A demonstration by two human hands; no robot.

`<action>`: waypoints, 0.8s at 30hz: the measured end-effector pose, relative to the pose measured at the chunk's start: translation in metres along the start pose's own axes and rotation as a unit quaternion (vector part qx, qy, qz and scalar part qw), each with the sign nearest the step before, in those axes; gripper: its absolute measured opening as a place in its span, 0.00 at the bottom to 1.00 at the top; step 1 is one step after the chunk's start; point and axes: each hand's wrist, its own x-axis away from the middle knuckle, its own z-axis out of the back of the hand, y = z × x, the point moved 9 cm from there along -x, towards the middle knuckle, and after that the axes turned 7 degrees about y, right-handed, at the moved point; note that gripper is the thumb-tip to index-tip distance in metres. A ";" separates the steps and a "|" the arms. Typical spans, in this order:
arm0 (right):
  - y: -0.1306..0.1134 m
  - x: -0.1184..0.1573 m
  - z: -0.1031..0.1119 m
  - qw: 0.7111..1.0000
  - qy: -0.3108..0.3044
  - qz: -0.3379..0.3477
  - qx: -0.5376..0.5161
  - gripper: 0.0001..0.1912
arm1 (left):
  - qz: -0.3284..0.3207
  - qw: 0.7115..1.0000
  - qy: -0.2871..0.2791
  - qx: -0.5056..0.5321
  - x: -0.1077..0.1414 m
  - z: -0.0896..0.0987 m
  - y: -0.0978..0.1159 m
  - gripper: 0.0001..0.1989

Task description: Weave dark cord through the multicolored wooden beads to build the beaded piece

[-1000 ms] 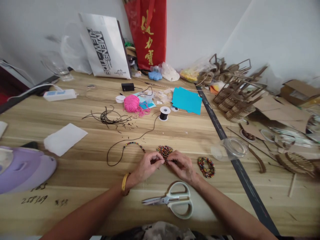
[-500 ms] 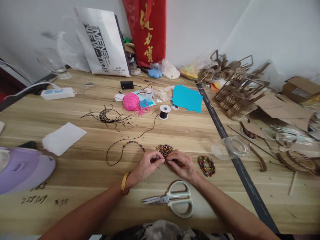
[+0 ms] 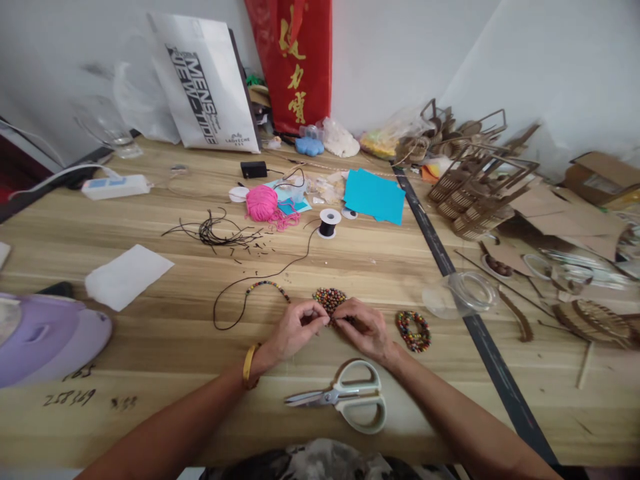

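My left hand [image 3: 299,325], closed in a pinch, holds the end of a black cord [image 3: 230,329] strung with small multicoloured beads [image 3: 267,283]. Opposite it, my right hand [image 3: 364,327] is also pinched, its fingertips almost meeting the left ones. Whatever sits between the right fingertips is too small to make out. Just beyond both hands lies a pile of loose coloured beads [image 3: 329,297], partly hidden by the fingers. From the strung part the cord loops back to a white spool [image 3: 330,217]. Scissors [image 3: 345,398] with pale handles lie nearer to me, blades slightly apart.
A coiled bead strand [image 3: 413,332] lies right of my right hand. Farther off are cut black cords [image 3: 215,231], pink yarn [image 3: 262,203] and blue sheets [image 3: 375,195]. Small woven baskets [image 3: 470,193] crowd the right; a purple device [image 3: 55,340] stands left.
Hardly anything differs. The right hand's fingers have shifted slightly in their pinch, while the left hand, cord and beads stay in place.
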 end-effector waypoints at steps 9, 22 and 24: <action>0.001 0.001 0.000 1.000 0.000 0.003 -0.003 0.05 | -0.003 1.000 0.000 0.006 0.001 0.000 0.003 0.06; -0.001 -0.001 -0.002 1.000 -0.008 0.004 -0.004 0.04 | -0.013 1.000 -0.005 -0.007 0.001 -0.001 0.002 0.06; 0.000 0.000 -0.002 1.000 -0.007 0.005 -0.006 0.05 | -0.017 1.000 -0.001 -0.012 0.001 -0.001 0.002 0.06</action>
